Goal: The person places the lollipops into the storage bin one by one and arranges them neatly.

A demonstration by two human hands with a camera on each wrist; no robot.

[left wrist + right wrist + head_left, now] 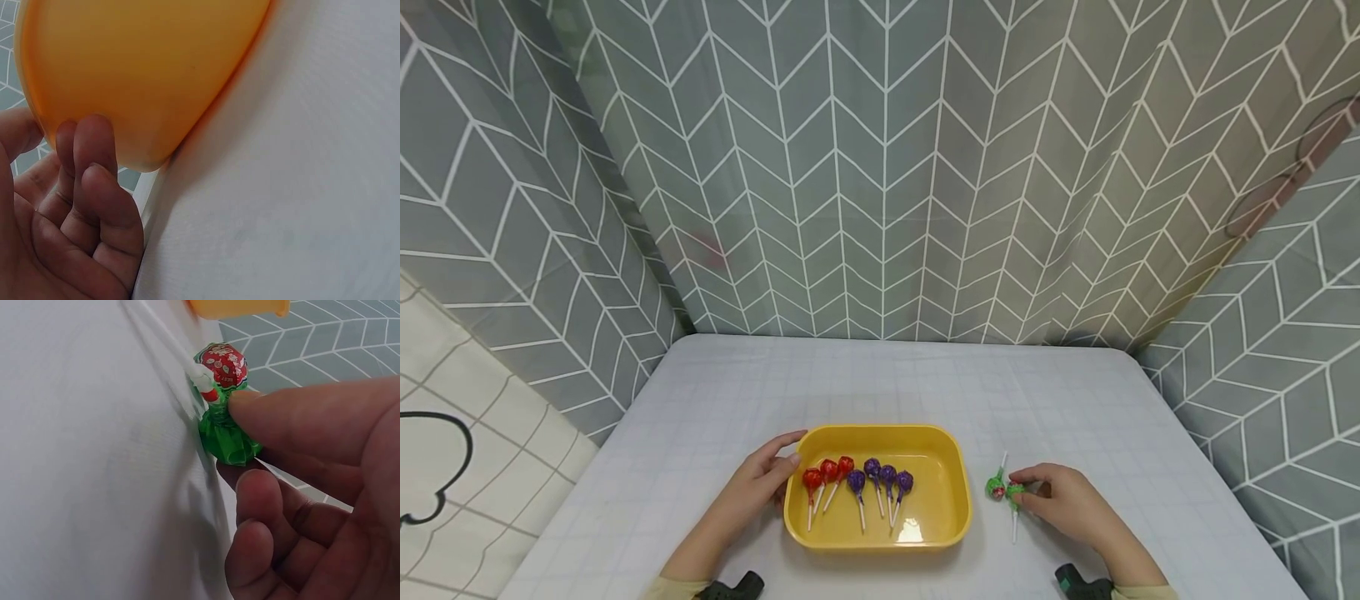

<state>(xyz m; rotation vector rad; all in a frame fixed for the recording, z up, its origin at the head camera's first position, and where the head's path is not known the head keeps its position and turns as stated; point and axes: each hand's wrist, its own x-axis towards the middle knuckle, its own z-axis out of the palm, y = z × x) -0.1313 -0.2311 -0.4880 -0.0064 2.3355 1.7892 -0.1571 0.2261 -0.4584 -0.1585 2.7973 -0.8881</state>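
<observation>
A yellow tray (938,467) stands on the table, and my left hand (758,483) grips its left side, thumb at the rim and fingers against the outer wall (150,69). Three red lollipops (829,471) lie inside in a row, beside several purple lollipops (888,475), sticks pointing toward me. Right of the tray, my right hand (1066,502) pinches a green-wrapped lollipop (1015,490) between thumb and fingers, its white stick toward me. Touching or nearly touching it is another green-and-red lollipop (996,487), stick pointing away. In the right wrist view, green wrapper (228,440) shows at the fingertips.
A white cloth (737,383) covers the table. Grey curtains with white zigzag lines (880,167) hang behind and on both sides. Black straps with dark devices (733,586) sit at both wrists.
</observation>
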